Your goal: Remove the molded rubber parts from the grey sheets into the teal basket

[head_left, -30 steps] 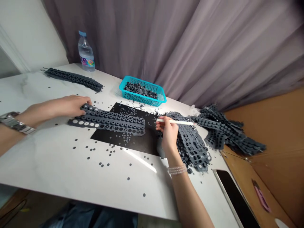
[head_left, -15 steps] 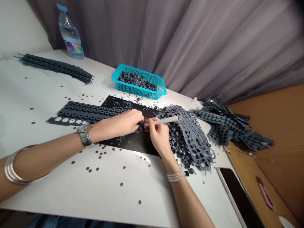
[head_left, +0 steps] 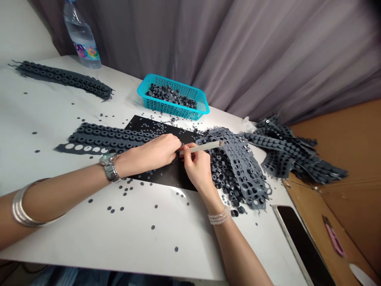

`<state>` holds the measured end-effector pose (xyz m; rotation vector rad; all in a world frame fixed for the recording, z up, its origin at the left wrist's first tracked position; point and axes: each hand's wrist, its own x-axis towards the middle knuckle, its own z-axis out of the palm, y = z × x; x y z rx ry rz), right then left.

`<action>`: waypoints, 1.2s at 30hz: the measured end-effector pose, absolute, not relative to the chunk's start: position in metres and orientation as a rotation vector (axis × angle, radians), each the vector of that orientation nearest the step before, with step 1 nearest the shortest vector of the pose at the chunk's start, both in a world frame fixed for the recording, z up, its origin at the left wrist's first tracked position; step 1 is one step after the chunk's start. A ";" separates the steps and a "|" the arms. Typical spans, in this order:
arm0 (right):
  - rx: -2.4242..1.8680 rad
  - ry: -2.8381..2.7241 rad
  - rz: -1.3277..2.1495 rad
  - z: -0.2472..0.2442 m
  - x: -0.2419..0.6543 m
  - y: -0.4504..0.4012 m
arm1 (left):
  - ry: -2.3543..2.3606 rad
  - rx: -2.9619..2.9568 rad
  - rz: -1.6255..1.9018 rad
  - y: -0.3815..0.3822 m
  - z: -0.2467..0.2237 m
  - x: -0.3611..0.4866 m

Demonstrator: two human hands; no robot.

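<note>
A dark grey rubber strip [head_left: 119, 137] with rows of moulded rings lies across a black mat [head_left: 181, 178]; a lower row at its left end has open round holes. My left hand [head_left: 156, 151] is closed at the strip's right end, its fingertips partly hidden. Just to the right, my right hand [head_left: 198, 165] grips a thin whitish stick [head_left: 205, 147] like a pen, its end pointing at the left fingertips. Beside the right hand are a heap of loose black rubber rings [head_left: 222, 171] and punched-out rubber sheets [head_left: 238, 159].
A turquoise basket [head_left: 171, 111] of rubber pieces stands at the back. Another moulded strip [head_left: 64, 77] and a water bottle [head_left: 81, 39] are at the left. More sheets [head_left: 285, 147], a phone [head_left: 300, 238] and a pink cutter [head_left: 333, 236] are at the right. Small discs [head_left: 153, 227] dot the table.
The view has shifted slightly. Both hands stay close together at the strip's end, and the stick has tilted a little. The strip stays on the mat.
</note>
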<state>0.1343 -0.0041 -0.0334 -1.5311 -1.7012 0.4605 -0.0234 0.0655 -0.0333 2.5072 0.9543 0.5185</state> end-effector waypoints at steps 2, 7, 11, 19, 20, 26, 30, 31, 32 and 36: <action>-1.550 -1.728 0.411 -0.033 0.132 -0.005 | 0.976 2.590 0.474 0.066 -0.034 -0.021; -1.638 -1.761 0.272 -0.033 0.124 -0.005 | 0.926 2.725 0.442 0.063 -0.021 -0.023; -1.661 -1.722 0.294 -0.032 0.122 -0.004 | 0.897 2.559 0.685 0.055 -0.008 -0.033; -1.567 -1.493 0.463 -0.034 0.128 -0.001 | 0.965 1.076 0.967 0.059 -0.011 -0.052; -1.533 -1.431 0.493 -0.034 0.130 -0.001 | 0.914 0.972 0.921 0.060 -0.012 -0.053; -1.428 -1.200 0.571 -0.031 0.136 -0.002 | 0.752 0.675 0.787 0.060 -0.013 -0.054; -1.428 -1.215 0.577 -0.032 0.135 -0.003 | 0.727 0.614 0.759 0.057 -0.010 -0.054; -1.430 -1.223 0.572 -0.032 0.135 -0.003 | 0.728 0.606 0.755 0.057 -0.010 -0.054; -1.431 -1.230 0.567 -0.033 0.135 -0.003 | 0.732 0.600 0.756 0.056 -0.010 -0.054; -1.415 -1.248 0.579 -0.036 0.134 -0.003 | 0.739 0.584 0.754 0.053 -0.007 -0.053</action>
